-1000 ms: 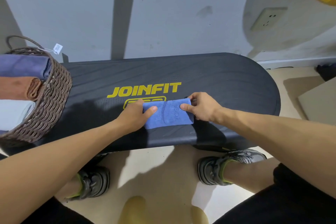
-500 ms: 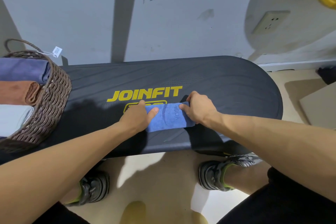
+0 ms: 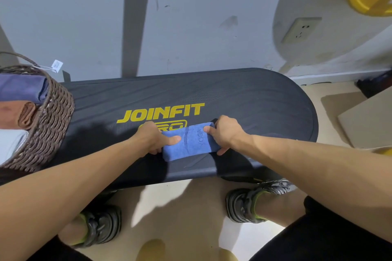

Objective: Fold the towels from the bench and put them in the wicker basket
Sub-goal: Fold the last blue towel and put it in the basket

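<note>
Folded blue towel (image 3: 188, 143) between both hands

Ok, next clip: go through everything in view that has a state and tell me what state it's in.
Blue towel: folded into a small block, lying on the bench.
Left hand: gripping the towel's left end.
Right hand: gripping the towel's right end.
Bench: holds the towel and the basket.
Wicker basket: upright at the bench's left end, with folded towels inside.
Purple towel: folded, in the basket.
Brown towel: folded, in the basket.
</note>
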A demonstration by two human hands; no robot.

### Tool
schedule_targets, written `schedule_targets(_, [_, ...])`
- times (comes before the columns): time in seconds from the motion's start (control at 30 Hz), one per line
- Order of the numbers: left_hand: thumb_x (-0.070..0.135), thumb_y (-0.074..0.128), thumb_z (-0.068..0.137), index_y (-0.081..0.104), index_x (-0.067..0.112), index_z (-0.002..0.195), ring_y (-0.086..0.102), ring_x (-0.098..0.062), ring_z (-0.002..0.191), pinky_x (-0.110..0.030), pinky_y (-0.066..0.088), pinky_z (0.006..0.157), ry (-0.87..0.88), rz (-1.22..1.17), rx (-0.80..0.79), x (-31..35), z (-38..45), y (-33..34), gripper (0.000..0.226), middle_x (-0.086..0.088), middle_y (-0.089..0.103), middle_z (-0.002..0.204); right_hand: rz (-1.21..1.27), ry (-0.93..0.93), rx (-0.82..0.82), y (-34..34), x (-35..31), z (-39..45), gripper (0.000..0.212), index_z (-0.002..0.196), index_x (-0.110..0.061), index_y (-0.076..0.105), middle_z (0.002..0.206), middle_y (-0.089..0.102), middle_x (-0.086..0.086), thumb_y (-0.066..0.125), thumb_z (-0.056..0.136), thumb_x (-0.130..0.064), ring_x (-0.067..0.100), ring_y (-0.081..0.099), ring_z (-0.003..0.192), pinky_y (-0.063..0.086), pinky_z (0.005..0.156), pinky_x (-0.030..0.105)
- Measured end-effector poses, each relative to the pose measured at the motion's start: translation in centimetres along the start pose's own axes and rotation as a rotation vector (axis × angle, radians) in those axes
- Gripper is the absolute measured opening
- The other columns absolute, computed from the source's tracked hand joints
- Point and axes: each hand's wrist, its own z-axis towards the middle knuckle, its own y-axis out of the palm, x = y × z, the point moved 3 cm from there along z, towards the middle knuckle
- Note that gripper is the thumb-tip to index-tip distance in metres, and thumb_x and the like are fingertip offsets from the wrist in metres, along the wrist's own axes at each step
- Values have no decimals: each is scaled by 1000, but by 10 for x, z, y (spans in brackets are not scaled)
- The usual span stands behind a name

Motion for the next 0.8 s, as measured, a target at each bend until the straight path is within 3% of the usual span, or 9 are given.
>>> schedule_targets(0.13, [40, 88, 68, 60, -9, 110, 59, -24, 70, -34, 55, 70, -75, -95, -54, 2, -1, -1, 70, -14, 62, 81, 76, 2, -22, 1, 3, 1, 41, 118, -2, 58, 118, 59, 19, 58, 98, -38, 37, 66, 66, 56, 42, 35])
schedule_targets(0.27, [31, 92, 62, 65, 5, 103, 53, -21, 82, -31, 49, 70, -116, -292, -180, 10, -3, -6, 55, -8, 60, 99, 104, 22, -10, 2, 4, -1, 42, 124, -2, 55, 121, 58, 18, 56, 99, -35, 36, 65, 90, 59, 51, 39])
schedule_targets(0.37, [33, 91, 62, 64, 5, 115, 62, -21, 104, -35, 53, 91, -61, -396, -206, 22, -6, -8, 66, -3, 64, 117, 122, 52, -41, 1, 4, -4, 39, 126, -1, 54, 122, 60, 21, 55, 100, -30, 39, 66, 97, 60, 63, 41])
schedule_targets(0.47, [40, 94, 55, 66, 2, 115, 66, -27, 110, -45, 51, 100, 110, -413, -164, 38, -18, -4, 76, -12, 69, 117, -60, 34, 1, -16, -7, -13, 44, 135, -2, 47, 136, 46, 25, 58, 95, -16, 40, 63, 102, 56, 84, 41])
schedule_targets(0.53, [40, 92, 60, 69, 6, 103, 71, -23, 97, -44, 56, 93, 318, -340, -91, 54, -29, -9, 60, -9, 75, 102, -109, -160, 117, -41, -32, -23, 61, 144, -15, 37, 146, 32, 19, 59, 88, -12, 36, 55, 118, 50, 96, 37])
schedule_targets(0.6, [35, 89, 67, 69, 15, 96, 69, -9, 80, -28, 58, 74, 535, -249, -58, 74, -42, -19, 41, 0, 76, 87, 82, -413, 0, -60, -61, -40, 77, 149, -22, 31, 147, 38, 12, 58, 79, -6, 26, 55, 120, 52, 88, 31])
schedule_targets(0.67, [29, 84, 75, 67, 23, 90, 61, 1, 67, -17, 48, 63, 716, -78, -23, 92, -55, -34, 23, 2, 74, 79, 266, -539, -241, -67, -82, -60, 86, 147, -18, 36, 133, 55, 9, 58, 65, -6, 18, 61, 108, 54, 82, 28])
schedule_targets(0.73, [27, 77, 83, 64, 31, 86, 55, 8, 62, -13, 42, 58, 822, 72, 59, 100, -66, -53, 14, 11, 68, 73, 325, -630, -346, -67, -91, -71, 70, 132, -14, 50, 113, 65, 7, 66, 64, -11, 19, 66, 99, 55, 88, 35])
schedule_targets(0.8, [40, 67, 89, 62, 32, 90, 58, 6, 67, -14, 43, 58, 844, 100, 108, 97, -75, -72, 9, 15, 66, 76, 322, -717, -406, -61, -96, -76, 46, 118, -17, 58, 108, 70, 7, 78, 76, -16, 21, 69, 100, 57, 89, 37])
